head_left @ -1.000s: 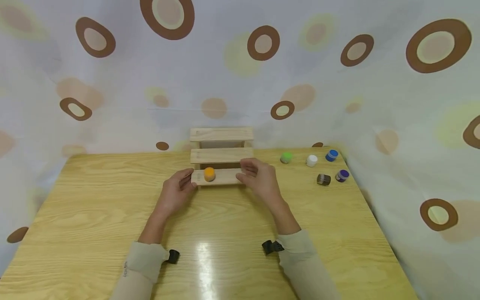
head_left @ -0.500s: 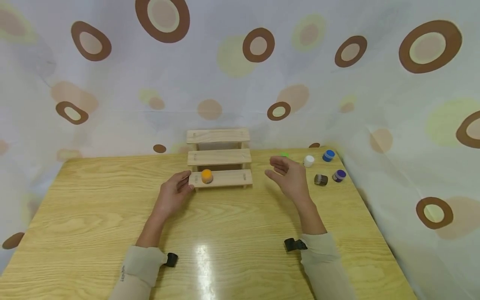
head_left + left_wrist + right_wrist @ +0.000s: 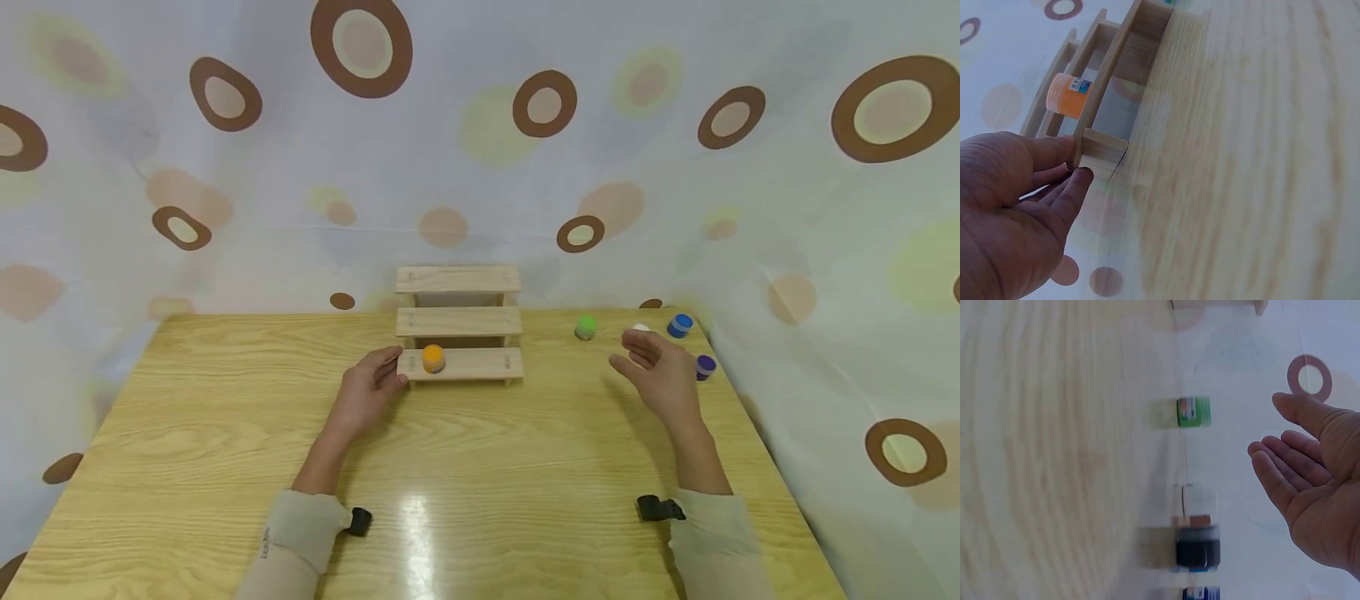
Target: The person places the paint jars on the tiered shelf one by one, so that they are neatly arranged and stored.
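Observation:
A three-step wooden display rack (image 3: 480,322) stands at the back of the table. On its lowest step, toward the left end, sits an orange paint jar (image 3: 433,358). My left hand (image 3: 366,397) holds the left end of that step between thumb and fingers; the left wrist view shows the fingertips (image 3: 1085,175) at the board's corner. My right hand (image 3: 666,379) is in the air at the right, near the small jars, holding nothing, with its fingers loosely bent. A dark jar (image 3: 1198,547) shows in the right wrist view; in the head view the hand hides it.
A green jar (image 3: 587,327) stands right of the rack. A white jar (image 3: 640,327), mostly hidden by the right hand, a blue jar (image 3: 680,325) and a purple jar (image 3: 705,367) are near the table's right edge. Patterned cloth (image 3: 442,167) hangs behind the table.
My right hand has left the right end of the lowest step and moved right, over to the small jars. The left hand stays at the rack's left end.

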`<action>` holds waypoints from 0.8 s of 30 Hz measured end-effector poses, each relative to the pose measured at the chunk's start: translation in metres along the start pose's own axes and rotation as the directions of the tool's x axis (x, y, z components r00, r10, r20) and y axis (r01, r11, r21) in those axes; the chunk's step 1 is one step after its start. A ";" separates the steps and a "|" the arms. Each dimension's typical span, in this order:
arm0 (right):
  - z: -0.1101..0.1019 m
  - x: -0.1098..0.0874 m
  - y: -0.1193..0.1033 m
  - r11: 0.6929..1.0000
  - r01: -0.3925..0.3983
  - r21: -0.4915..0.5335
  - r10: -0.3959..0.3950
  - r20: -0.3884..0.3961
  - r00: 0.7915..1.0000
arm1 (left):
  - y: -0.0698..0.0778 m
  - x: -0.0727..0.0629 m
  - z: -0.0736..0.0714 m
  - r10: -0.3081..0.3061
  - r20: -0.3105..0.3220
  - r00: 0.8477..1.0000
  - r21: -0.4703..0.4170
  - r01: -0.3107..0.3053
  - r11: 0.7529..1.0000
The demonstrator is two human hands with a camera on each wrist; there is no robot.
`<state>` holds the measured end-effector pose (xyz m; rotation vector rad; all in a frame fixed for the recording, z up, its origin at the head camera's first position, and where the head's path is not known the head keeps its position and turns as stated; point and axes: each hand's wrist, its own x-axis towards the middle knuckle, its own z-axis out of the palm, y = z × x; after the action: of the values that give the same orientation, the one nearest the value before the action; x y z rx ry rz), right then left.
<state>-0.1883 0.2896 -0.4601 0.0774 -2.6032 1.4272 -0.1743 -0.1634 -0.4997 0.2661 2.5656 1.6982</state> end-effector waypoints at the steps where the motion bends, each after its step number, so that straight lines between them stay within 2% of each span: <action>1: -0.003 -0.001 0.003 1.000 -0.012 -0.012 0.012 0.000 1.000 | 0.000 0.000 0.000 -0.001 0.000 1.000 0.003 0.001 1.000; 6: -0.019 -0.005 0.018 0.993 -0.052 -0.105 0.053 0.007 0.999 | -0.001 0.000 0.001 -0.004 0.005 1.000 -0.001 0.004 1.000; 12: -0.032 -0.009 0.033 0.980 -0.066 -0.185 0.067 -0.001 0.998 | -0.002 0.000 0.002 -0.007 0.005 1.000 0.000 0.007 1.000; 24: -0.043 -0.007 0.044 0.977 -0.118 -0.178 0.126 0.035 0.991 | -0.003 0.001 0.001 0.002 0.000 1.000 -0.001 -0.002 1.000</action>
<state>-0.1813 0.3495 -0.4753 -0.0744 -2.8031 1.2377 -0.1754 -0.1633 -0.5031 0.2690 2.5658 1.7001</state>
